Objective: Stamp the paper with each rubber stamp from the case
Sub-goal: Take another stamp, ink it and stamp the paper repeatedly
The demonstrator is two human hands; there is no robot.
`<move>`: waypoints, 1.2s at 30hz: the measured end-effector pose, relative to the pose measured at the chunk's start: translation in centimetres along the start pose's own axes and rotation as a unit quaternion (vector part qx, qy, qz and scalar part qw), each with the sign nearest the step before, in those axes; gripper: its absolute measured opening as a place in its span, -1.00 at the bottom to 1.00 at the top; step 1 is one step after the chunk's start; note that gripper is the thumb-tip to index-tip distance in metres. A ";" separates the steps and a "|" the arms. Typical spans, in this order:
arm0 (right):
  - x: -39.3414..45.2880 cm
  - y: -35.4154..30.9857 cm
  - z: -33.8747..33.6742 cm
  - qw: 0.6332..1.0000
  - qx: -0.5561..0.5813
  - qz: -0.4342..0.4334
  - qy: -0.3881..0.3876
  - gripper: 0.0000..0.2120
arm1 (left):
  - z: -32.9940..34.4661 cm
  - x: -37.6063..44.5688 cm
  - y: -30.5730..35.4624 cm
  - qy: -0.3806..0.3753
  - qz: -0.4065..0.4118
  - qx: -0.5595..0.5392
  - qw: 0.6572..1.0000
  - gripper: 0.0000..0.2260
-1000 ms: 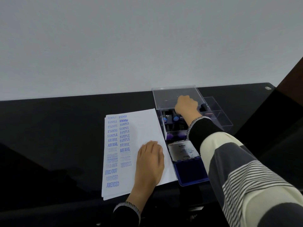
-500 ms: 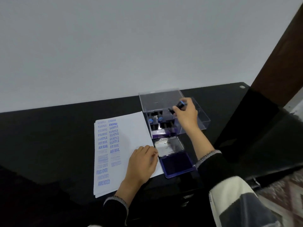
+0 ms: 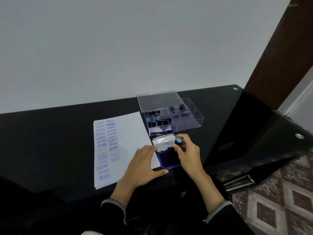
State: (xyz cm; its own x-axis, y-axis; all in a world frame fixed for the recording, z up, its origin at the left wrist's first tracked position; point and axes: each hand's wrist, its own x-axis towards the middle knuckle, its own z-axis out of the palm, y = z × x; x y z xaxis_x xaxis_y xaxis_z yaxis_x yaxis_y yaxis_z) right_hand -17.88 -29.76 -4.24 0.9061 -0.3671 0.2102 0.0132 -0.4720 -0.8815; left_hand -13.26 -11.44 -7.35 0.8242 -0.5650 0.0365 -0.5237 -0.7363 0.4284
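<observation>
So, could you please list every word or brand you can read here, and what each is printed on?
"SAMPLE", "FRAGILE", "AIR MAIL", "AMENDED": blue stamp prints, several repeated, on the paper.
"FAX OUT", it seems: smeared print on the paper.
"Artline": on the ink pad lid.
Faint prints mid-column and the lid's small text are too blurred to read.

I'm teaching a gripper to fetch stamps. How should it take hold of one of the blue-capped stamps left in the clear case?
Grip the round blue-capped black handle of the stamp from straight above: it stands upright in the clear plastic case, whose open lid rises behind, and a neighbouring stamp stands close beside it.
</observation>
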 end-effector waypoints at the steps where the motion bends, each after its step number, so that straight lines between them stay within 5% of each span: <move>1: -0.2 -0.2 0.0 1.000 -0.001 -0.007 -0.004 -0.76 | -0.1 -0.1 0.0 -0.001 -0.002 0.003 1.000 -0.11; 4: -0.7 -0.5 0.2 1.000 -0.003 -0.027 -0.009 -0.77 | -1.2 -0.6 -1.2 0.045 -0.035 -0.037 0.998 -0.07; 9: -1.1 -0.3 0.6 0.998 -0.029 -0.036 -0.037 -0.80 | -4.1 -2.3 -7.7 0.187 -0.158 -0.006 0.970 -0.35; 12: -1.5 0.1 1.0 0.997 -0.038 -0.044 -0.045 -0.68 | -4.8 -4.0 -11.3 0.144 -0.238 0.033 0.960 -0.30; 16: -1.7 0.4 1.5 0.994 -0.093 -0.056 -0.031 -0.74 | -4.2 -4.9 -12.6 0.081 -0.242 0.077 0.964 -0.10; 36: -1.0 1.0 2.9 0.986 -0.157 -0.042 -0.023 -0.59 | -4.0 -4.6 -12.7 0.068 -0.247 0.093 0.962 -0.10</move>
State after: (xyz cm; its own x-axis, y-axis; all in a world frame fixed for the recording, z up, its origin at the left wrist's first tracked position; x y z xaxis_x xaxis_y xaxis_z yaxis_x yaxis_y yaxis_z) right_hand -17.57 -27.53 -6.53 0.9260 -0.2818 0.2510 -0.0350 -0.7265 -0.6863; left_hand -9.55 2.05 -9.33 0.9964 -0.0845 -0.0079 -0.0797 -0.9635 0.2554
